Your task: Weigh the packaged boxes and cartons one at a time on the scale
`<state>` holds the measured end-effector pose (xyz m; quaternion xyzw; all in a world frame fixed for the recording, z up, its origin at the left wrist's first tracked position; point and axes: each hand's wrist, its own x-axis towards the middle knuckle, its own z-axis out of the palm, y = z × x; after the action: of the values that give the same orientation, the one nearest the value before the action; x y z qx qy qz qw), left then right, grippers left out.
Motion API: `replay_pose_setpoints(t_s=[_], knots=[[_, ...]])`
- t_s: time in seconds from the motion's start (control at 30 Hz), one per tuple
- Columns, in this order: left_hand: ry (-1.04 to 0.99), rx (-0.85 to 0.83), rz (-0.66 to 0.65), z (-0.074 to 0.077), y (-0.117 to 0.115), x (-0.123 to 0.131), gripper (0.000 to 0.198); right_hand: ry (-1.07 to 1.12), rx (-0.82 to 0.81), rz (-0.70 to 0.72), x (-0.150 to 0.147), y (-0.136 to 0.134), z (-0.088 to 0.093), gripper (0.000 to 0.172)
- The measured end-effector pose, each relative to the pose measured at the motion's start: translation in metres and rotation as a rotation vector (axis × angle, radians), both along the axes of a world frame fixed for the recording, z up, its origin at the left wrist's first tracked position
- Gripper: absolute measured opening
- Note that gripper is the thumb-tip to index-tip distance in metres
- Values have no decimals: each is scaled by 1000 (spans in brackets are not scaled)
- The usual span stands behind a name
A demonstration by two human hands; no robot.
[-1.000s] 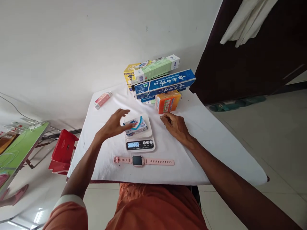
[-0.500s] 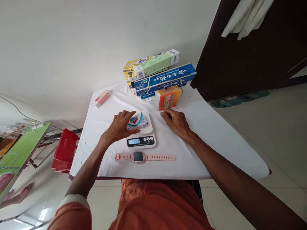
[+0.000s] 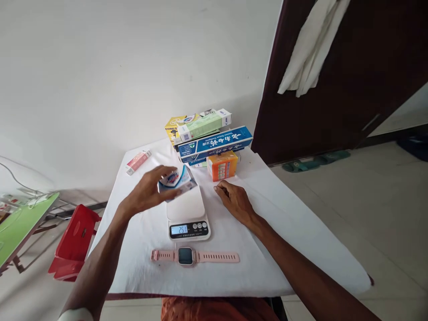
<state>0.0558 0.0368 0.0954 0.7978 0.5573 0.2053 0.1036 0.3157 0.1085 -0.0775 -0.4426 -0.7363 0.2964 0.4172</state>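
My left hand [image 3: 149, 189] is closed on a white and blue soap box [image 3: 178, 179], thumb on the near side and fingers on the far side. The box is tilted and held over the far part of a white kitchen scale [image 3: 185, 207], whose lit display reads 251. My right hand [image 3: 235, 199] rests on the white cloth to the right of the scale, fingers curled in with nothing showing in them. Just beyond it sits an orange box [image 3: 222, 166]. A pink smartwatch [image 3: 186, 256] lies flat with its strap spread, on the near side of the scale.
Behind the orange box, blue toothpaste boxes [image 3: 216, 143], a green box [image 3: 204, 125] and a yellow box [image 3: 172, 127] are piled against the wall. A small pink box [image 3: 138, 162] lies at the table's far left. A red chair [image 3: 74, 238] stands left of the table.
My left hand has closed on the soap box and lifted it off the scale plate, tilting it. My right hand stays on the cloth. The whole view has shifted.
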Motion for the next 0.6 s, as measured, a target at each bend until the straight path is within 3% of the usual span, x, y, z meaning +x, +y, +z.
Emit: replay_pose_setpoints(t_s=[0.13, 0.23, 0.4, 0.6], knots=[[50, 237, 61, 34, 45, 20, 48, 5, -13, 1, -1, 1, -3, 34], [120, 264, 44, 43, 90, 46, 48, 6, -12, 6, 0, 2, -4, 34], [256, 239, 51, 31, 148, 83, 48, 14, 0, 6, 1, 2, -6, 34], [357, 273, 59, 15, 163, 91, 43, 3, -2, -3, 1, 3, -7, 31]])
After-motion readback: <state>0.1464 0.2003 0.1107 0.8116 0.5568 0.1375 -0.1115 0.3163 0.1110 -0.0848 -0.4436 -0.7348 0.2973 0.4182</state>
